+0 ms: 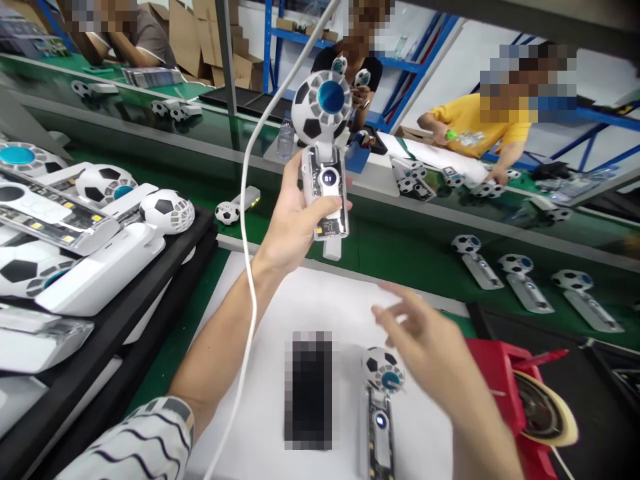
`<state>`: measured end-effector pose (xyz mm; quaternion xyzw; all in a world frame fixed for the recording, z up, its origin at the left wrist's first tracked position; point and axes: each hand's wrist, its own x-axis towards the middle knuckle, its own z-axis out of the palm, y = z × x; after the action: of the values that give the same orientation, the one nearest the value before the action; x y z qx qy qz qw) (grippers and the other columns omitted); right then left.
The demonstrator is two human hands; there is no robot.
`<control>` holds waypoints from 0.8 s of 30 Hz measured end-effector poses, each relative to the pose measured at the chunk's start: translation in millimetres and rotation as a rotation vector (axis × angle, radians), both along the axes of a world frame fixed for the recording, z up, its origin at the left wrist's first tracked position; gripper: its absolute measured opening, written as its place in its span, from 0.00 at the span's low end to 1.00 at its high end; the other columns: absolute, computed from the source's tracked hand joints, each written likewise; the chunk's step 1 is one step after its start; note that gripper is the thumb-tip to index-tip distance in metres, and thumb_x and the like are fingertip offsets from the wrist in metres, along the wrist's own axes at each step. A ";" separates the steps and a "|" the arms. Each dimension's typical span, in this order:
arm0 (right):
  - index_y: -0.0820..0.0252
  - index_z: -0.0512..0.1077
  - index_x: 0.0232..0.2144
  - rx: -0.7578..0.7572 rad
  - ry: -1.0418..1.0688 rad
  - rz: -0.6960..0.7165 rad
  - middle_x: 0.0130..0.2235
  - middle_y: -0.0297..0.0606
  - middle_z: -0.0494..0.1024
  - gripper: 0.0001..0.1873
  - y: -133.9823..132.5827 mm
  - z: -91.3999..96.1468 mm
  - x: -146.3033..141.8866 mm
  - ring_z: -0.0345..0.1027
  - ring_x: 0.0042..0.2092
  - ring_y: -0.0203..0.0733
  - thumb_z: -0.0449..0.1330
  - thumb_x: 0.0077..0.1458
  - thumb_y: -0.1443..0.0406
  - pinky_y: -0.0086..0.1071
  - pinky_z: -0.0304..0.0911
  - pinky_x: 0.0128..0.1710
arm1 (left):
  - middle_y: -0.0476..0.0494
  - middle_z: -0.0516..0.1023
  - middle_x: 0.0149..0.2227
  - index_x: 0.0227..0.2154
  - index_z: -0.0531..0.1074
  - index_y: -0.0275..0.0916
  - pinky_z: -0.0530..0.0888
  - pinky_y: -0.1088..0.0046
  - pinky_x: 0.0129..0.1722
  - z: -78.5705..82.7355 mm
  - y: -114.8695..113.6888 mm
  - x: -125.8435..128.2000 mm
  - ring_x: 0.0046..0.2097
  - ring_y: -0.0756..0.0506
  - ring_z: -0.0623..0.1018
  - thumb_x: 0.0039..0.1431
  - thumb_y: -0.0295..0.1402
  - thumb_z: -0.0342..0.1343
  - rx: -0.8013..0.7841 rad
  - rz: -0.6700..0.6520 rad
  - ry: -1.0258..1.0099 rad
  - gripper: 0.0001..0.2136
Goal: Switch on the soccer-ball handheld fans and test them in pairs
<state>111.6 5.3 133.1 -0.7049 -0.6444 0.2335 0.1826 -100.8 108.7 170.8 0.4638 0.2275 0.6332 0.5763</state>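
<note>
My left hand (295,217) grips a handheld fan (329,167) with a soccer-ball head and a clear-fronted handle, held upright above the bench. My thumb lies on the handle's front, below a small lit display. My right hand (420,333) has its fingers apart and holds nothing; it is slightly blurred. Just below it, a second soccer-ball fan (383,400) lies on the white sheet (240,373), its display lit too. Between my arms a dark phone-shaped object (309,393) rests on the sheet, its surface pixelated.
Several fans (100,220) are piled on a black tray (125,333) at left. A white cable (245,193) hangs across the view. A red tape dispenser (500,380) stands at right, below several fans (530,280) in a row. Across the bench, a person in a yellow shirt (485,127) works.
</note>
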 end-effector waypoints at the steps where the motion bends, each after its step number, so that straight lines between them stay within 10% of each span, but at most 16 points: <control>1: 0.50 0.69 0.55 0.038 -0.034 0.013 0.37 0.36 0.79 0.23 24.3 3.9 7.9 0.73 0.29 0.42 0.54 0.61 0.49 0.35 0.65 0.35 | 0.40 0.73 0.51 0.63 0.49 0.46 0.74 0.49 0.50 0.2 -0.3 -0.7 0.58 0.32 0.74 0.56 0.28 0.56 -0.018 -0.005 0.001 0.34; 9: 0.54 0.62 0.64 -0.065 -0.093 0.087 0.64 0.50 0.58 0.32 173.3 -64.1 7.0 0.68 0.53 0.53 0.57 0.62 0.49 0.47 0.63 0.53 | 0.41 0.73 0.51 0.61 0.52 0.44 0.78 0.58 0.47 3.7 -0.6 -11.5 0.52 0.37 0.78 0.49 0.26 0.60 -0.048 -0.004 0.011 0.37; 15: 0.58 0.60 0.61 -0.060 -0.076 0.004 0.61 0.47 0.62 0.33 187.8 -103.7 -13.8 0.65 0.53 0.52 0.65 0.57 0.56 0.48 0.64 0.52 | 0.41 0.75 0.51 0.60 0.53 0.46 0.79 0.65 0.39 1.2 4.4 -16.9 0.50 0.38 0.78 0.47 0.26 0.61 -0.068 0.047 0.065 0.37; 24: 0.61 0.68 0.54 -0.163 0.235 -0.188 0.50 0.42 0.72 0.20 193.7 -94.9 22.2 0.71 0.45 0.44 0.62 0.63 0.61 0.41 0.71 0.43 | 0.43 0.74 0.49 0.58 0.52 0.48 0.77 0.66 0.35 0.3 5.5 -4.1 0.44 0.41 0.78 0.40 0.26 0.60 -0.040 0.035 0.131 0.40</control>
<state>133.8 199.0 38.2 -0.7425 -0.5286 0.3477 0.2198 -104.9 114.1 171.1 0.4886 0.2856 0.6067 0.5582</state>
